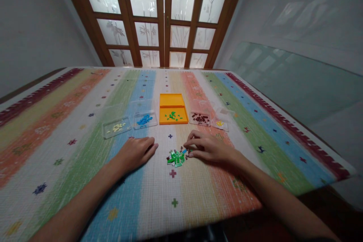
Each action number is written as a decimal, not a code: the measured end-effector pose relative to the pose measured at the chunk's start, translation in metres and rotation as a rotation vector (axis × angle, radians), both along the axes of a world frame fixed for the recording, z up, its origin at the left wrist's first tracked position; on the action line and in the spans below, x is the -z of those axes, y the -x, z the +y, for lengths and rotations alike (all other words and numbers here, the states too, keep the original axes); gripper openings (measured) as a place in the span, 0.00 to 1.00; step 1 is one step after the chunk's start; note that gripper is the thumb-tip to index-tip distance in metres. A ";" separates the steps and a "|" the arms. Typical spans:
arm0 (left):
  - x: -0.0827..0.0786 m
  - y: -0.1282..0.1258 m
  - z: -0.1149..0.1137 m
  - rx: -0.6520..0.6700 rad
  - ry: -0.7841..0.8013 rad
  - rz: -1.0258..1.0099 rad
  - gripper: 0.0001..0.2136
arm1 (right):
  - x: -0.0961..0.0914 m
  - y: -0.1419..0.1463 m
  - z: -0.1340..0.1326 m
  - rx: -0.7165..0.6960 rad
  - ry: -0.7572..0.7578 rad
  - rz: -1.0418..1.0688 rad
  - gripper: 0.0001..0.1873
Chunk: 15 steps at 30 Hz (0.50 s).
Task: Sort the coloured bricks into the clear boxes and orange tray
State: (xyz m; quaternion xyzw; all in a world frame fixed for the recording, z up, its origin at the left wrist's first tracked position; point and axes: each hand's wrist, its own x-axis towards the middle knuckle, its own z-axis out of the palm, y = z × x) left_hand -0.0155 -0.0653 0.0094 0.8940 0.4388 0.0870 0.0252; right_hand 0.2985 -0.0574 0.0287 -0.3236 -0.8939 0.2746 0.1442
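A small heap of mixed toy building bricks (176,158) lies on the tablecloth, mostly green with a few brown, grey and blue ones. My right hand (208,146) is at the heap's right edge, thumb and fingers curled in a pinch. What sits between its fingertips is too small to make out. To the left of the heap, my left hand (138,150) rests palm down on the cloth, fingers loosely curled in and apart from the bricks. Beyond the hands, an orange case (173,122) with its lid raised holds several green bricks (173,115).
Left of the case stand clear boxes of blue pieces (145,120) and cream pieces (117,127). To its right are clear boxes with brown pieces (200,118) and yellow pieces (219,123). A striped cloth (159,204) covers the table, whose near edge shows at lower right.
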 end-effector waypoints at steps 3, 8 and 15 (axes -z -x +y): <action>-0.001 0.000 0.000 -0.001 0.008 0.011 0.17 | 0.002 0.001 0.000 -0.014 0.002 0.018 0.12; 0.001 0.000 0.000 0.002 0.007 0.011 0.17 | 0.005 0.003 0.000 -0.012 -0.020 0.046 0.10; 0.000 0.000 0.000 0.002 0.024 0.015 0.17 | 0.004 0.007 -0.001 0.022 -0.046 0.011 0.08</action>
